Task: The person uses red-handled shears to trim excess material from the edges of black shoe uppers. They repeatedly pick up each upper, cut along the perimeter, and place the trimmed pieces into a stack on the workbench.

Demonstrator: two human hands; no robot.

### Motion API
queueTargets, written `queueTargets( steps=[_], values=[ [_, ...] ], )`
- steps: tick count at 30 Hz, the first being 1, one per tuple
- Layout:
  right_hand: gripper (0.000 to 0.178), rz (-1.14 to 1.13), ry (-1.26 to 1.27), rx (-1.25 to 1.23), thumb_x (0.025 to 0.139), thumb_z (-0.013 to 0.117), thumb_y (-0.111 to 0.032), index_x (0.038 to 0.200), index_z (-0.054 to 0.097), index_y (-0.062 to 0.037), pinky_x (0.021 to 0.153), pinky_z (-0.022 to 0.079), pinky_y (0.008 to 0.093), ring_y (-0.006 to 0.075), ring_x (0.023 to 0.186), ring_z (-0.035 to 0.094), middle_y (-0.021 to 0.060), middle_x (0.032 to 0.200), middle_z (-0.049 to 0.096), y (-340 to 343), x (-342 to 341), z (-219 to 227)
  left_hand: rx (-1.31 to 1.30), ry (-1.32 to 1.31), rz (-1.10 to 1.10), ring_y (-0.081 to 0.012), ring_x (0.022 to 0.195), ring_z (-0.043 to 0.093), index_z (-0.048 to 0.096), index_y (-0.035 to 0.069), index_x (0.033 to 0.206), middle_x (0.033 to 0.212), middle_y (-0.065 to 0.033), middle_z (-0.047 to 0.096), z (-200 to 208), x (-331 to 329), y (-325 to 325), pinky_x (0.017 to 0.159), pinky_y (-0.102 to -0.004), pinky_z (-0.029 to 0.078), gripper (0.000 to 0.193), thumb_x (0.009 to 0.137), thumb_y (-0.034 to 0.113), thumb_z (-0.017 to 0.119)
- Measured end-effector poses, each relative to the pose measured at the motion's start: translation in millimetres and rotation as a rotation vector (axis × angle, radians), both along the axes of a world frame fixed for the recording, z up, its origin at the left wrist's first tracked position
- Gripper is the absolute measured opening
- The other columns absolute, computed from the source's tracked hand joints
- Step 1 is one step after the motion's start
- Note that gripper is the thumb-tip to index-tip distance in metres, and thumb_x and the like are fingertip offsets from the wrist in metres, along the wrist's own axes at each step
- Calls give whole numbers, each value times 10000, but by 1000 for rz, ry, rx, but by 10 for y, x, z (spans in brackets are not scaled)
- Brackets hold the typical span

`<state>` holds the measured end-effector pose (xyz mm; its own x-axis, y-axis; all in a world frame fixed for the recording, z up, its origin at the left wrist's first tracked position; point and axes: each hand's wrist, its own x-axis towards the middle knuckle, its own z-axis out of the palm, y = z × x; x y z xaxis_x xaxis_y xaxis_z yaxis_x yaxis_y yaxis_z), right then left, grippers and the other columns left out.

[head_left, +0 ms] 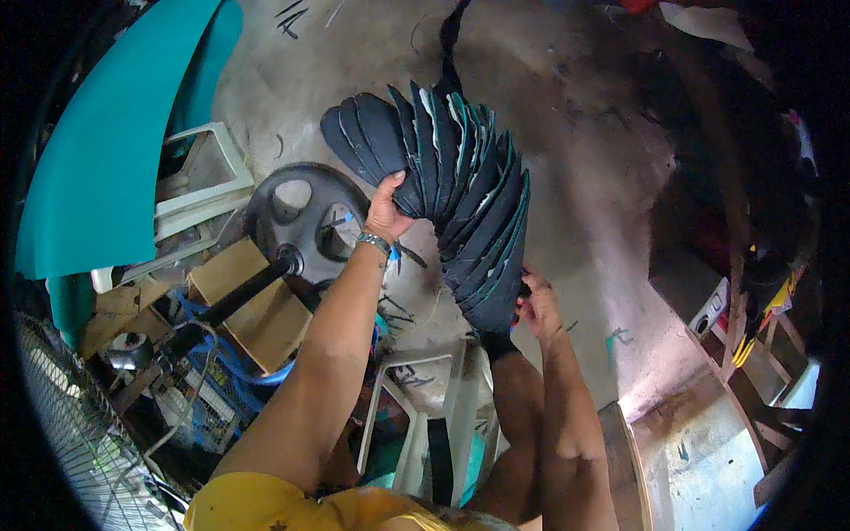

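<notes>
Yellow shirt (266, 504) at bottom edge, closest to the lens; both forearms rise from it.

Left hand (387, 212): closed, fingers wrapped over the upper-left end of a fanned stack of dark pieces (460, 195). Wristband (374, 241) on that wrist.

Right hand (538, 305): at the lower-right end of the stack, fingers curled against it, thumb side hidden behind the pieces. Looks like a grip; can't tell how tight.

Stack: many thin, flat, rounded dark pieces with teal edges, spread in an arc from upper left down to lower right. Held up in the air over the concrete floor (584, 142), centre of view.

Surroundings: weight plate (305, 217) on a bar just left of the left wrist, cardboard box (257, 310) below it, white plastic chair (425, 416) under the arms, teal sheet (106, 159) far left, fan grille (71, 434) bottom left. Floor above and right of the stack is bare; left side is crowded.
</notes>
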<state>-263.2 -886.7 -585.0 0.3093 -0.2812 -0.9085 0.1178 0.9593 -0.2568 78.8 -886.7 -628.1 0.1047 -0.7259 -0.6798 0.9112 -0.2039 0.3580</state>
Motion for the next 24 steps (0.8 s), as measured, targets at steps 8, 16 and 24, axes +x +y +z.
queueTargets(
  steps=[8, 16, 24],
  values=[
    [606, 162, 155, -546, 910, 667, -292, 1447, 505, -61, 1124, 322, 353, 231, 1239, 504, 74, 1185, 571, -342, -155, 1702, -173, 74, 198, -338, 1193, 594, 555, 53, 1313, 1314, -130, 617, 1367, -337, 300, 1065, -534, 433, 544, 865, 345, 652],
    [854, 418, 304, -845, 751, 795, -247, 1495, 425, -50, 1144, 306, 379, 280, 1320, 455, 146, 1352, 481, 206, -674, 4000, -342, 319, 210, -325, 1204, 582, 583, 87, 1313, 1327, -113, 619, 2850, -982, 727, 1073, -514, 420, 605, 840, 456, 659],
    [882, 256, 392, -855, 766, 798, -263, 1504, 383, -14, 1182, 254, 415, 310, 1439, 301, 195, 1478, 315, 1492, -1436, 5515, -412, 630, 7, -352, 1250, 556, 550, 99, 1356, 1363, -126, 596, 4221, -1668, 1377, 1086, -546, 403, 665, 820, 483, 640]
  ],
)
